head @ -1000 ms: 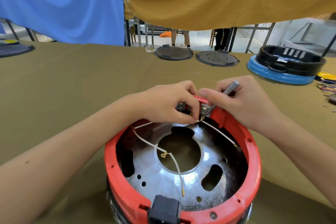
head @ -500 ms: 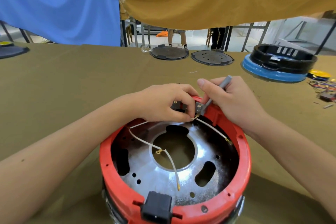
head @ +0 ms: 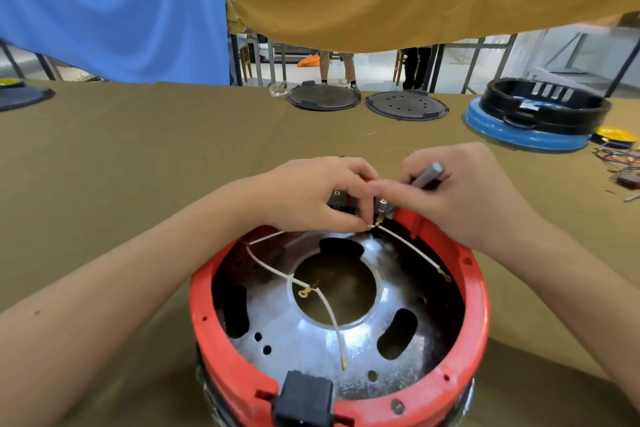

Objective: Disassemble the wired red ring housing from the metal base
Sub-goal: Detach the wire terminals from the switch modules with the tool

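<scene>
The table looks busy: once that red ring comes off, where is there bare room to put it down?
Left of the red ring housing the olive cloth lies bare, out to the dark disc at the far-left edge. A bare strip runs between the hands and the two black lids. The far right is crowded: blue-and-black housing, loose wires.

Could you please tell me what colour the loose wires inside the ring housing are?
White wires, seen in the head view.

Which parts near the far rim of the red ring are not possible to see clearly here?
Head view only:
- Tool tip: hidden behind the right hand.
- Small terminal block: mostly covered by the left hand.
- Red ring near side: cut off by the bottom edge.
</scene>
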`<state>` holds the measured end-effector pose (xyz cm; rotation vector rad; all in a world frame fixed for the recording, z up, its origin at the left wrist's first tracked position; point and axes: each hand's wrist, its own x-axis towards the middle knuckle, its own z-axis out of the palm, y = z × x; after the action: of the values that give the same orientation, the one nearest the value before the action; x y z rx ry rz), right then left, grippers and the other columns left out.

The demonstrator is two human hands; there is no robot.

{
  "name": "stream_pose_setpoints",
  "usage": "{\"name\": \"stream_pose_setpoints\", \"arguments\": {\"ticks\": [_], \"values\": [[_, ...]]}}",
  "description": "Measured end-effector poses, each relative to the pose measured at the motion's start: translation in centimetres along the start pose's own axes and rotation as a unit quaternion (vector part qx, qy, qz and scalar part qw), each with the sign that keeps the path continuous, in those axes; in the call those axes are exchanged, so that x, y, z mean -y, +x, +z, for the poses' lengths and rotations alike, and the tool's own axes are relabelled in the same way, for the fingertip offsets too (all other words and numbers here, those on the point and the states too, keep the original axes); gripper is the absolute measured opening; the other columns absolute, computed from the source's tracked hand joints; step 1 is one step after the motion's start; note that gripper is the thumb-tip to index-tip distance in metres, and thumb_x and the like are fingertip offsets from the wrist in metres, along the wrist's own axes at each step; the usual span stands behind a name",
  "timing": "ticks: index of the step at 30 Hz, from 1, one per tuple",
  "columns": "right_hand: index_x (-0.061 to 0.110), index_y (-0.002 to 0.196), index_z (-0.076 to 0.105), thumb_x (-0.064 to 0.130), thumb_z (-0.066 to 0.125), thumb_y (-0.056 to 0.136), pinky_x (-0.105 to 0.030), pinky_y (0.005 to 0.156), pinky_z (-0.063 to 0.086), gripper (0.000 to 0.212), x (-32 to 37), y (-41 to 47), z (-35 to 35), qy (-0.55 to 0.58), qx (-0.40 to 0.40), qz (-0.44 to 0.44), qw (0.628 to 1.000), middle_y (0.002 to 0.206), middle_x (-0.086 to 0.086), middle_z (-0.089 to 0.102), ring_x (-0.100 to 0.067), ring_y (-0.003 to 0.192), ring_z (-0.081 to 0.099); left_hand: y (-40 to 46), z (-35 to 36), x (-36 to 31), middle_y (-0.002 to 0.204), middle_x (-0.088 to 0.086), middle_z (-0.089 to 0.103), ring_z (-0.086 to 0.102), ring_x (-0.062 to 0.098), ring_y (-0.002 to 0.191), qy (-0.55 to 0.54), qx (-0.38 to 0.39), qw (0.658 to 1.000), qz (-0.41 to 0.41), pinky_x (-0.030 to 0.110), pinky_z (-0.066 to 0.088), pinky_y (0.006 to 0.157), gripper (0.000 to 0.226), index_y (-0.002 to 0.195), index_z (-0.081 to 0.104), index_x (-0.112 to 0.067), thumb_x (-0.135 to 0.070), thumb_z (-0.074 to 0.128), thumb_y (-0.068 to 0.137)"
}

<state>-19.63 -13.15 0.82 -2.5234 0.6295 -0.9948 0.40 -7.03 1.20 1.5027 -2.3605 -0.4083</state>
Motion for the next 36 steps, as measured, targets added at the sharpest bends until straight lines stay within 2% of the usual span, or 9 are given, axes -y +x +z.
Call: {"name": "stream_pose_setpoints", "arguments": {"ticks": [3, 6, 8, 12, 16, 23, 27, 30, 36], "values": [[0.02, 0.057, 0.069, 0.049, 0.074, 0.077, -0.015, 0.046, 0.032, 0.035, 0.1, 0.1, -0.4, 0.018, 0.029, 0.02, 0.999, 0.049, 0.002, 0.056, -0.009, 0.047, 0.046, -0.1, 0.0, -0.1, 0.124, -0.021, 0.052, 0.053, -0.001, 0.11, 0.0, 0.001, 1.0, 0.0, 0.038, 0.044, 0.095, 0.006, 0.091, 0.073, -0.031, -0.028, 0.072, 0.086], [0.017, 0.057, 0.07, 0.052, 0.07, 0.078, -0.018, 0.044, 0.031, 0.041, -0.1, 0.3, -0.2, 0.045, 0.03, 0.054, 0.997, 0.047, 0.001, 0.055, -0.01, 0.044, 0.043, 0.0, 0.0, 0.0, 0.122, -0.019, 0.053, 0.055, 0.003, 0.11, -0.01, 0.003, 1.0, 0.002, 0.041, 0.045, 0.096, 0.006, 0.09, 0.074, -0.032, -0.027, 0.072, 0.086], [0.017, 0.054, 0.068, 0.048, 0.069, 0.083, -0.016, 0.044, 0.029, 0.043, -0.2, 0.4, 0.1, 0.073, 0.014, 0.077, 0.994, 0.043, 0.004, 0.05, -0.006, 0.043, 0.039, 0.0, 0.0, 0.0, 0.119, -0.02, 0.054, 0.057, 0.007, 0.109, -0.02, 0.004, 1.0, 0.002, 0.043, 0.045, 0.096, 0.005, 0.09, 0.074, -0.031, -0.028, 0.072, 0.086], [0.008, 0.06, 0.071, 0.034, 0.069, 0.091, -0.008, 0.042, 0.028, 0.041, -0.4, 0.4, 0.6, 0.126, -0.021, 0.107, 0.986, 0.037, 0.014, 0.047, -0.001, 0.038, 0.04, 0.3, 0.2, 0.1, 0.13, -0.011, 0.055, 0.057, 0.013, 0.114, -0.038, 0.004, 0.999, 0.007, 0.044, 0.043, 0.099, 0.005, 0.089, 0.075, -0.026, -0.023, 0.072, 0.087], [0.008, 0.059, 0.069, 0.031, 0.066, 0.094, -0.006, 0.04, 0.028, 0.042, -0.3, 0.2, 0.8, 0.134, -0.034, 0.122, 0.983, 0.033, 0.015, 0.044, -0.001, 0.034, 0.043, 0.3, 0.1, 0.0, 0.124, -0.01, 0.056, 0.057, 0.015, 0.113, -0.048, 0.006, 0.999, 0.012, 0.046, 0.043, 0.099, 0.004, 0.089, 0.075, -0.022, -0.021, 0.072, 0.086], [0.013, 0.058, 0.069, 0.042, 0.066, 0.091, -0.01, 0.041, 0.025, 0.044, -0.5, 0.0, 0.8, 0.114, -0.036, 0.107, 0.987, 0.036, 0.014, 0.043, -0.003, 0.037, 0.038, 0.2, 0.1, -0.1, 0.125, -0.012, 0.054, 0.056, 0.012, 0.112, -0.033, 0.005, 0.999, 0.007, 0.045, 0.044, 0.098, 0.004, 0.089, 0.074, -0.026, -0.023, 0.072, 0.087], [0.015, 0.057, 0.057, 0.046, 0.072, 0.084, -0.013, 0.045, 0.028, 0.043, -0.6, 0.0, 0.6, 0.092, -0.056, 0.068, 0.992, 0.045, 0.009, 0.049, -0.004, 0.045, 0.039, 0.1, 0.1, -0.1, 0.117, -0.014, 0.054, 0.055, 0.009, 0.108, -0.011, 0.003, 1.0, 0.01, 0.045, 0.046, 0.094, 0.005, 0.089, 0.072, -0.03, -0.026, 0.071, 0.088], [0.012, 0.055, 0.043, 0.038, 0.072, 0.087, -0.014, 0.046, 0.026, 0.051, -0.8, 0.3, 0.8, 0.091, -0.045, 0.062, 0.993, 0.045, 0.01, 0.04, -0.004, 0.045, 0.036, 0.2, 0.0, 0.0, 0.118, -0.011, 0.053, 0.054, 0.011, 0.109, -0.013, 0.016, 1.0, 0.023, 0.046, 0.045, 0.094, 0.004, 0.089, 0.071, -0.028, -0.024, 0.07, 0.088], [0.016, 0.054, 0.035, 0.029, 0.069, 0.092, -0.013, 0.044, 0.023, 0.053, -1.0, 0.6, 1.0, 0.135, -0.047, 0.081, 0.986, 0.044, 0.013, 0.031, -0.003, 0.041, 0.031, 0.5, -0.2, 0.0, 0.124, -0.007, 0.05, 0.053, 0.018, 0.113, -0.018, 0.048, 0.998, 0.025, 0.048, 0.044, 0.097, 0.003, 0.088, 0.068, -0.023, -0.022, 0.068, 0.091]]}}
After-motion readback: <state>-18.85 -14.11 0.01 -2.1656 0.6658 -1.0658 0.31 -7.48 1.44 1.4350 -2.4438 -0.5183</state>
